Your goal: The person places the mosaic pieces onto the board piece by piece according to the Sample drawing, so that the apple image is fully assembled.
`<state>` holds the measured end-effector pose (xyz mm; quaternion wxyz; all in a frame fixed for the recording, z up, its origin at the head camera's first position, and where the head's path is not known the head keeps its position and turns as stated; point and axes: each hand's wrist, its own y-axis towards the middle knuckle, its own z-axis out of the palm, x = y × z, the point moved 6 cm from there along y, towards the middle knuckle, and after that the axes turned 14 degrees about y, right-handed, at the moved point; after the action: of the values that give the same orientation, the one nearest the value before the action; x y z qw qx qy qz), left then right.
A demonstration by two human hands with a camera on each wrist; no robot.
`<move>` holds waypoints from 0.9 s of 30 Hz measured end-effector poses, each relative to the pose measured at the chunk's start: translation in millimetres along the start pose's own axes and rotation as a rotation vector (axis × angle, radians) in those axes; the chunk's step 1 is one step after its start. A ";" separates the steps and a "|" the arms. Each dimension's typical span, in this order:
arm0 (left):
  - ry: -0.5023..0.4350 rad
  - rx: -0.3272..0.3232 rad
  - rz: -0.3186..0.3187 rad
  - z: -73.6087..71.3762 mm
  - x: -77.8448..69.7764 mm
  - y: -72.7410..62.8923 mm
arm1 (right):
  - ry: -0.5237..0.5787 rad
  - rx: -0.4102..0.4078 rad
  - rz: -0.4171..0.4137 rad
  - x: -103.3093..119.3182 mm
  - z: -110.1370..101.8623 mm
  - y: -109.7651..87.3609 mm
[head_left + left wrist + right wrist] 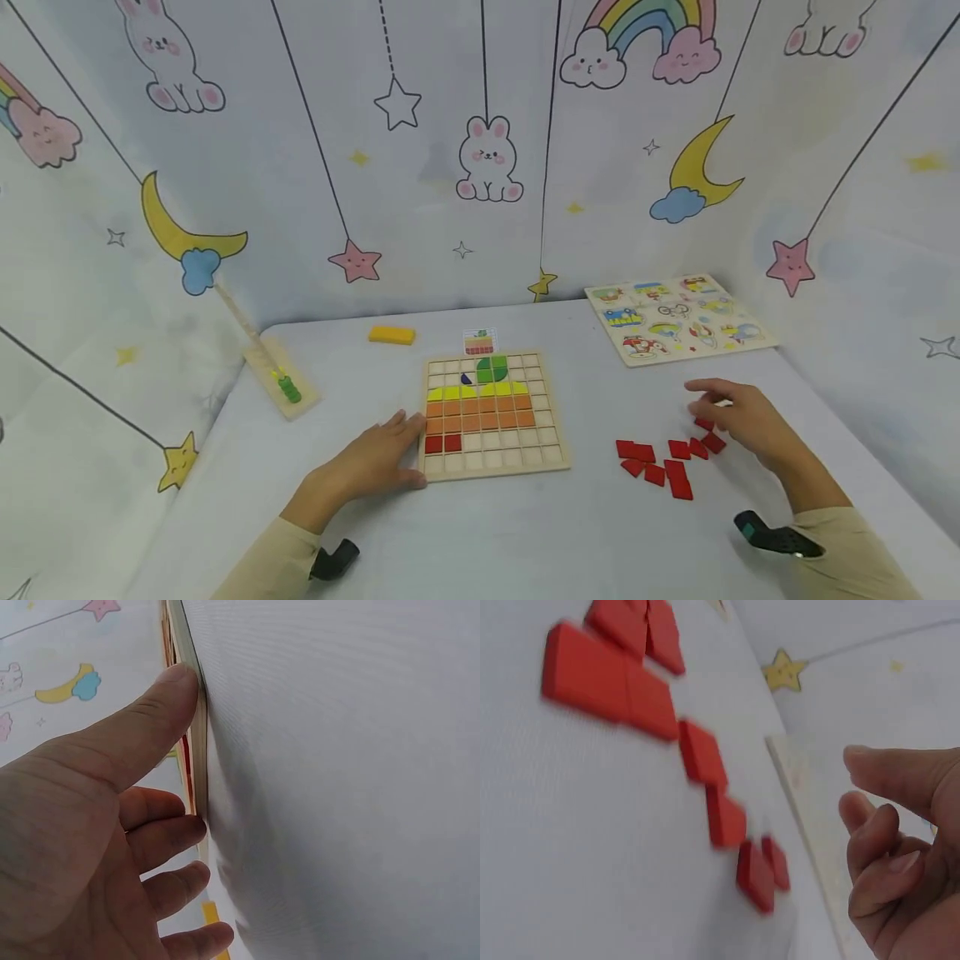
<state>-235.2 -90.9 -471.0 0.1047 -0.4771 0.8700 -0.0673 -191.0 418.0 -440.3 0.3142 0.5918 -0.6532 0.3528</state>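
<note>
A square wooden grid board (pixel 510 461) lies flat on the table, its cells partly filled with green, yellow, orange and red tiles plus a small dark blue one. Two red squares (pixel 443 444) sit in a lower row at its left side. My left hand (pixel 378 458) rests against the board's left edge, and the left wrist view shows the thumb and fingers touching its rim (pixel 199 757). Over the far end of a scatter of loose red tiles (pixel 655 474) hovers my right hand (pixel 746 421), fingers loosely bent and nothing between them. Those tiles (pixel 585 671) also show in the right wrist view.
Behind the board lie a small picture card (pixel 480 341) and a yellow block (pixel 392 335). A wooden puzzle board (pixel 678 321) with printed pictures is at the back right. On the left is a wooden strip with a green caterpillar figure (pixel 288 388).
</note>
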 end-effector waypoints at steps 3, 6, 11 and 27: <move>-0.010 0.003 -0.017 -1.5 2.5 -2.7 | -0.073 -0.003 0.084 -30.1 -12.6 -3.4; -0.016 -0.006 -0.008 -2.2 2.0 -2.1 | -0.143 -0.058 0.129 -44.9 -16.0 -3.8; -0.023 -0.005 0.002 0.3 1.2 -0.4 | -0.172 -0.144 0.139 -47.3 -11.5 -4.0; -0.010 -0.003 0.008 1.5 1.3 -1.5 | 0.525 -0.185 0.082 6.9 18.1 9.9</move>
<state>-234.3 -92.8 -472.4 0.1087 -0.4739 0.8716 -0.0628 -201.4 399.6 -445.5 0.5110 0.4219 -0.6022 0.4453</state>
